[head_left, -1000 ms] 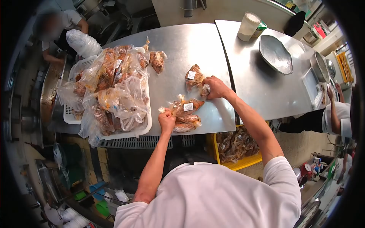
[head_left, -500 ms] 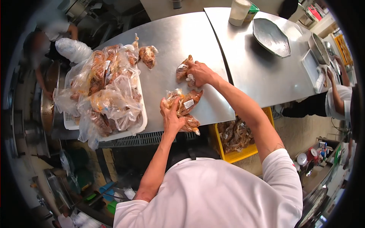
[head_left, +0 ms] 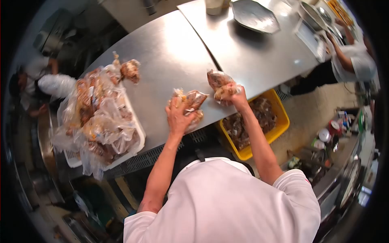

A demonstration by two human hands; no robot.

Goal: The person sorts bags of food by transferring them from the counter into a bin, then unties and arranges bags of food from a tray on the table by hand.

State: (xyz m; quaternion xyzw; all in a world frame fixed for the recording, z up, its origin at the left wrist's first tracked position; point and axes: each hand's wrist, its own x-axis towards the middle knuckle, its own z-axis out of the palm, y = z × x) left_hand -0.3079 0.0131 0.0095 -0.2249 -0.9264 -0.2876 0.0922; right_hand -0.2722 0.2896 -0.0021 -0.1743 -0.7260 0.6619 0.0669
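My left hand [head_left: 178, 118] is closed around clear plastic bags of brown meat [head_left: 196, 99] near the table's front edge. To its right, my right hand [head_left: 236, 95] grips another pair of bagged meat pieces [head_left: 219, 78], held close to the table edge beside the yellow crate [head_left: 248, 153]. My fingers partly hide both bundles. On the left, a white plastic basket [head_left: 140, 135] is heaped with similar meat bags [head_left: 93, 111] and crumpled plastic. One tied bag [head_left: 130, 70] sits by the basket's far corner.
The steel table [head_left: 158, 52] has a seam before its second section. A dark metal tray [head_left: 255, 16] and a container [head_left: 214, 6] stand at the far side. Below the edge, the yellow crate holds many meat bags. One co-worker [head_left: 352, 60] is at right, another [head_left: 36, 77] at left.
My right hand has lifted its bags off the table and brought them nearer the front edge and the yellow crate. My left hand stays on its bags. The camera view has turned.
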